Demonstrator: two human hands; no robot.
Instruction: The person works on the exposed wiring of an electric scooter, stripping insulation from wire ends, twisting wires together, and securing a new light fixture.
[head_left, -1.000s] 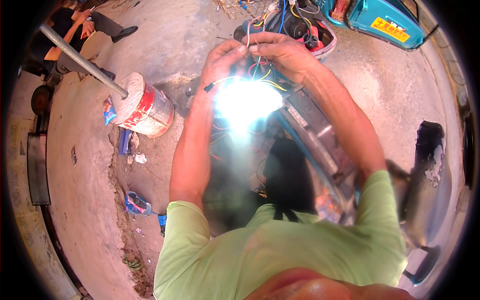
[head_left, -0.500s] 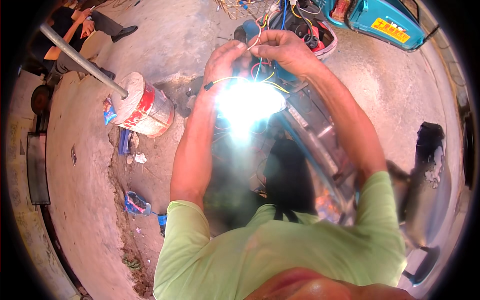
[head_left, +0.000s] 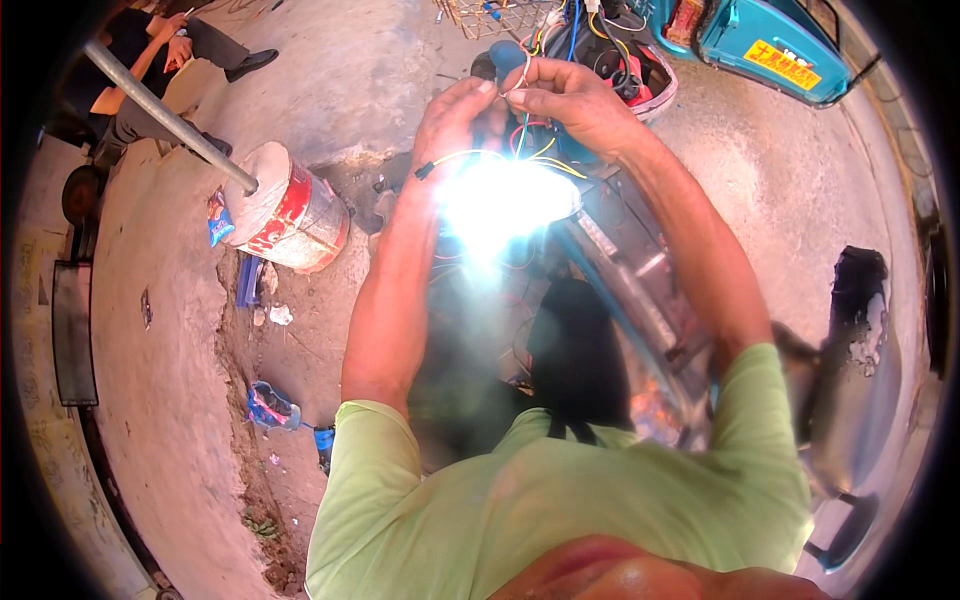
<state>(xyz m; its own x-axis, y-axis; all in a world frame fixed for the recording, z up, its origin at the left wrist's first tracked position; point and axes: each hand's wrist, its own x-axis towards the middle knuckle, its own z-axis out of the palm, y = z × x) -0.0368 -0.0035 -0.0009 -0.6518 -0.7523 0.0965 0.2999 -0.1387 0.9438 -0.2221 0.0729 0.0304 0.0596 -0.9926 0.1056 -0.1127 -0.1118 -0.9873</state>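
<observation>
Wires (head_left: 520,135), thin and multicoloured, are pinched between our left hand (head_left: 452,112) and right hand (head_left: 572,100), fingertips closed on them; we judge short grips, away from the glare (head_left: 505,195) below, steadier.

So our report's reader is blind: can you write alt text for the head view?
Two bare hands, left hand and right hand, pinch thin coloured wires above a glaring reflection; a cement-filled can holding a pole stands at left.

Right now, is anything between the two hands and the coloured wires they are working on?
Nothing visible: left hand and right hand already pinch the wires directly. A bright glare just below hides the lower strands.
</observation>
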